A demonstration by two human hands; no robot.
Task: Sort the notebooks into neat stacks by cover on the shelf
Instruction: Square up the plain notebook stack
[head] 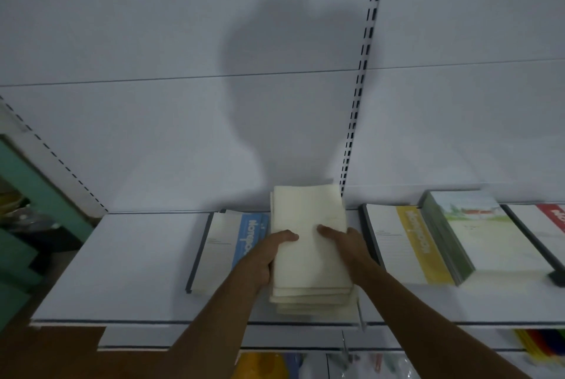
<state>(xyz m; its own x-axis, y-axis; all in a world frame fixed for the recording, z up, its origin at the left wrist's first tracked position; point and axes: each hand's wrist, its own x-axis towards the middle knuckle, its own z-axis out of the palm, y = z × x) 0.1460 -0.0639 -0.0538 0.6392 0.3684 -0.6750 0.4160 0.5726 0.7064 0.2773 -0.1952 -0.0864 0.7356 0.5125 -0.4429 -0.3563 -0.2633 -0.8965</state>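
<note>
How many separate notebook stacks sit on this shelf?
5: blue-striped stack, cream stack under both hands, yellow-striped stack, landscape-cover stack, red-striped stack, cut off at the right edge.

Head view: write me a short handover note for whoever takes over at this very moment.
Left hand: grips the left edge of the cream stack, thumb on top.
Right hand: same grip on the right edge.
Cream stack sits mid-shelf, lower copies fanned out at the front.
Blue-band notebook lies just left, partly under the stack; yellow-band notebook, landscape-cover stack and red-band notebook lie right.
Done: covers grouped separately.
Left: square the cream stack and clear it off the blue one.
</note>
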